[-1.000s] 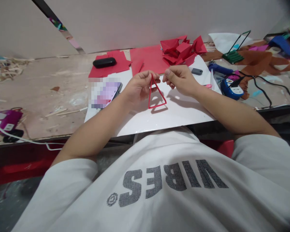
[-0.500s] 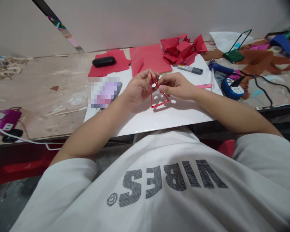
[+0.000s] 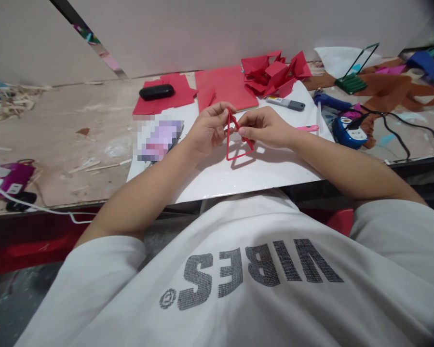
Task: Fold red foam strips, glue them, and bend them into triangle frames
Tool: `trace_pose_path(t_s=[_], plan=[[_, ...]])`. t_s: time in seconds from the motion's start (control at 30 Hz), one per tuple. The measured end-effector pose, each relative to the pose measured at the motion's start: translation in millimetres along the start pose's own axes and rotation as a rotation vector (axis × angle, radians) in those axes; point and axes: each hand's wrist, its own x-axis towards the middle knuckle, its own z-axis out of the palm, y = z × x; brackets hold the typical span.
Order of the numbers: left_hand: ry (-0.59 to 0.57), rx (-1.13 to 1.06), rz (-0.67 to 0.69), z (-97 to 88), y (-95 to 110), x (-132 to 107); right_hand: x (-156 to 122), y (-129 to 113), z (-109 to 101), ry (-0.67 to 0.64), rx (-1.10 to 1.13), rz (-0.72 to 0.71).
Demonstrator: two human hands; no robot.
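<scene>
A thin red triangle frame (image 3: 236,155) stands upright on the white board (image 3: 260,171) in front of me. My left hand (image 3: 209,129) pinches its top corner and left side with curled fingers. My right hand (image 3: 264,127) is closed on the frame's right side, its fingertips meeting the left hand's near the apex. The frame's lower edge touches the board.
Red paper sheets (image 3: 222,86) and crumpled red offcuts (image 3: 275,72) lie behind my hands. A black case (image 3: 156,91), a phone (image 3: 161,140), a utility knife (image 3: 285,102), a pink tool (image 3: 306,128), a blue glue gun (image 3: 345,131) with a black cable, and wood scraps surround the board.
My right hand came in from the right and closed on the triangle's right side; the frame shifted slightly. The utility knife that the hand hid now shows.
</scene>
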Motion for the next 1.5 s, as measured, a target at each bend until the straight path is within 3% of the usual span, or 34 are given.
trace_pose_path(t_s=[0.23, 0.73, 0.93, 1.07, 1.2, 1.33, 1.5], plan=[[-0.045, 0.081, 0.023, -5.4, -2.4, 0.5, 0.5, 1.8, -0.5, 0.003, 0.031, 0.016], [0.001, 0.023, -0.077, 13.2, 3.5, -10.5, 0.4, -2.7, 3.6, 0.013, 0.094, 0.159], [-0.017, -0.023, -0.065, 10.7, -0.1, -9.7, 1.3, 1.1, 1.5, -0.016, 0.107, 0.065], [-0.076, -0.018, -0.003, 11.3, 0.6, -9.8, 1.8, 2.9, 1.5, -0.004, 0.088, 0.080], [-0.053, -0.006, -0.035, 14.6, 3.5, -11.7, 2.2, 2.5, 2.6, 0.002, 0.085, 0.066], [-0.121, -0.053, -0.004, 14.8, 3.6, -12.0, 2.0, 2.1, 2.6, 0.002, 0.082, 0.058], [-0.033, -0.026, -0.057, 7.6, -0.9, -7.2, 1.1, 1.5, 1.0, 0.010, 0.076, 0.073]])
